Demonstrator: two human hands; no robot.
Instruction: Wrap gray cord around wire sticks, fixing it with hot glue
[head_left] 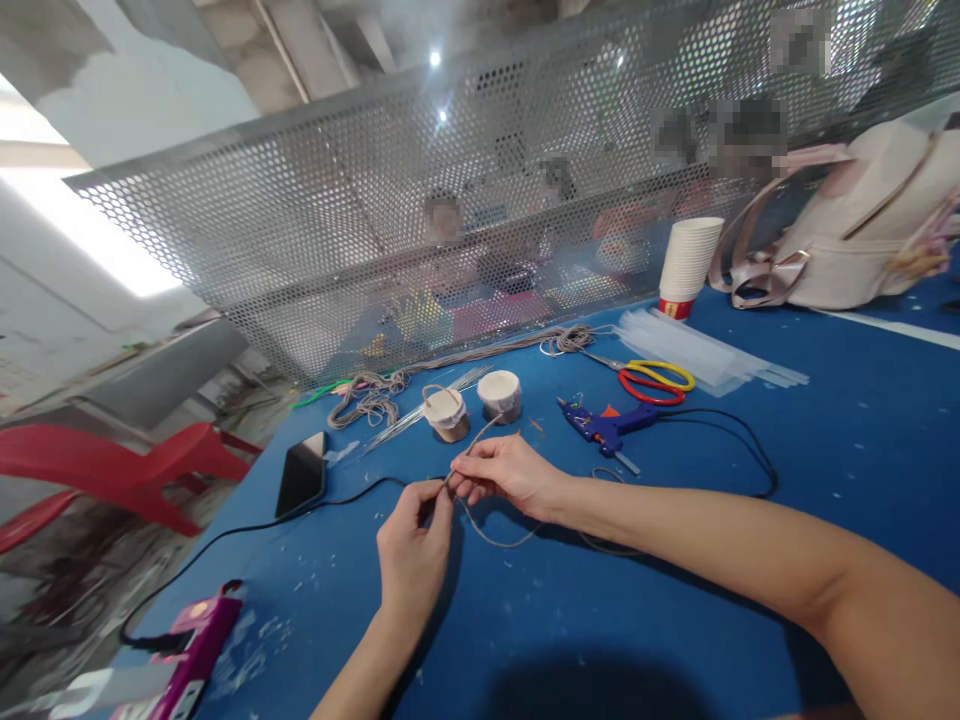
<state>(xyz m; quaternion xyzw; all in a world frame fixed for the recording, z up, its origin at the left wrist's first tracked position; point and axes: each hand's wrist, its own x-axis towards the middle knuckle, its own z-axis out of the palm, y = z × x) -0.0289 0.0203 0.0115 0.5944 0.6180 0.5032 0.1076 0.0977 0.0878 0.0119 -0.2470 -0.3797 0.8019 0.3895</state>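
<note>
Both hands meet over the blue table, pinching a thin grey-brown cord [487,428]. Thumb and fingertips of my left hand [416,545] are closed on it, right beside the closed fingertips of my right hand [514,475]. One end of the cord sticks up past my right fingers, and a loose loop hangs below and trails under my right forearm. Just beyond the hands stand two small cups: one with a cord handle [448,415] and a brown lower side, the other [500,395] with a white top. Exactly how the cord lies between the fingertips is hidden.
A blue glue gun [611,425], scissors [656,380], clear glue sticks [682,345], stacked paper cups [690,265] and a backpack [847,230] lie right. Left are a phone [304,472], cord bundle [367,400] and purple power strip [199,650]. A perforated metal screen [322,240] stands behind.
</note>
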